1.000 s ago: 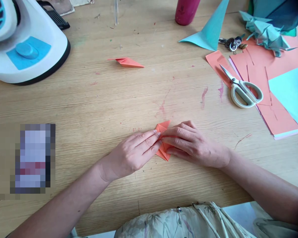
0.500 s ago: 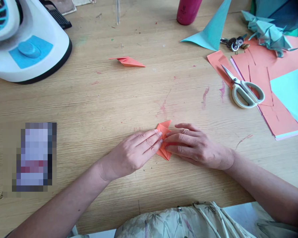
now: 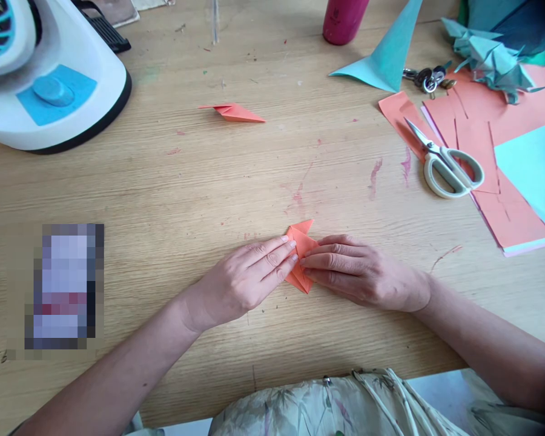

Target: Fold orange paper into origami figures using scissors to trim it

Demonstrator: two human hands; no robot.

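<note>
A small folded piece of orange paper [image 3: 305, 242] lies on the table before me, its creases and pointed ends showing. My left hand [image 3: 258, 266] rests on its left side, fingers stretched flat and pressing it down. Along the paper's right edge, the fingers of my right hand [image 3: 354, 266] are drawn together and bent onto a flap; the thumb is hidden beneath. Farther back lies a second folded orange paper piece [image 3: 238, 113], slim and pointed, apart from both hands.
Scissors [image 3: 449, 163] lie on orange sheets [image 3: 522, 212] at the right, near keys [image 3: 429, 79], a teal folded paper [image 3: 386, 60] and a teal paper model [image 3: 490, 60]. A magenta cup [image 3: 344, 21] stands behind. A white fan [image 3: 72, 79] and a blurred phone-like object [image 3: 66, 284] are left.
My right hand's fingers have drawn closer together and lie more over the paper's right edge, where a flap now shows wider. My left hand has stayed in place.
</note>
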